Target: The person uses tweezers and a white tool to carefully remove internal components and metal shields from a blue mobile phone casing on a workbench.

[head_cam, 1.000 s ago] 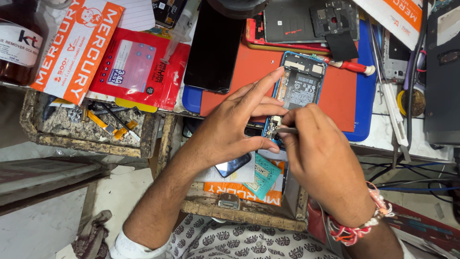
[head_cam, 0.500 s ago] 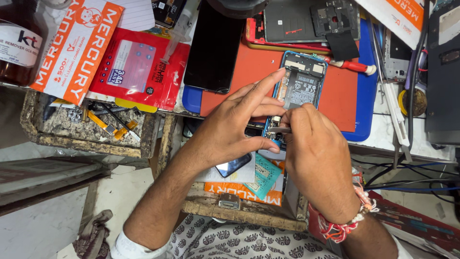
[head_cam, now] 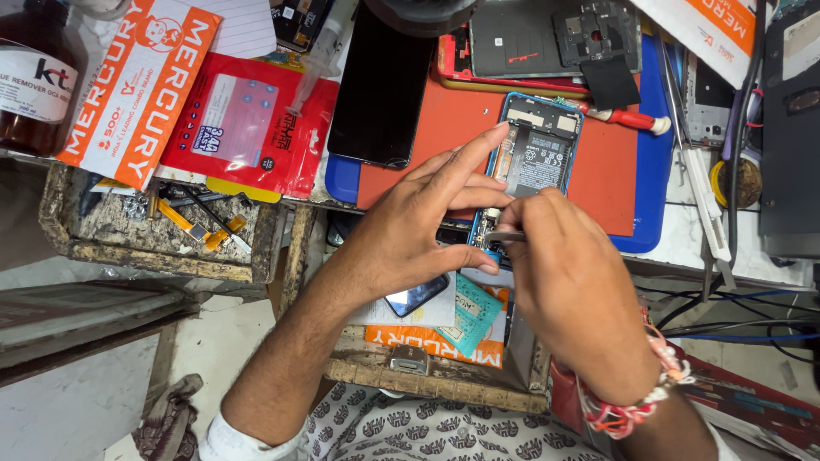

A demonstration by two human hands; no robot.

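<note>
Lying under both hands (head_cam: 495, 248), the opened phone (head_cam: 534, 158) touches their fingertips.

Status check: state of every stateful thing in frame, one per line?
Opened phone: back cover off, internals exposed, lying on the orange mat.
Left hand: steadying the phone's lower end.
Right hand: gripping thin metal tweezers, tips at the phone's lower end.
Black phone: screen dark, lying flat.
Red-handled screwdriver: lying unused.
Brown bottle: upright.
</note>
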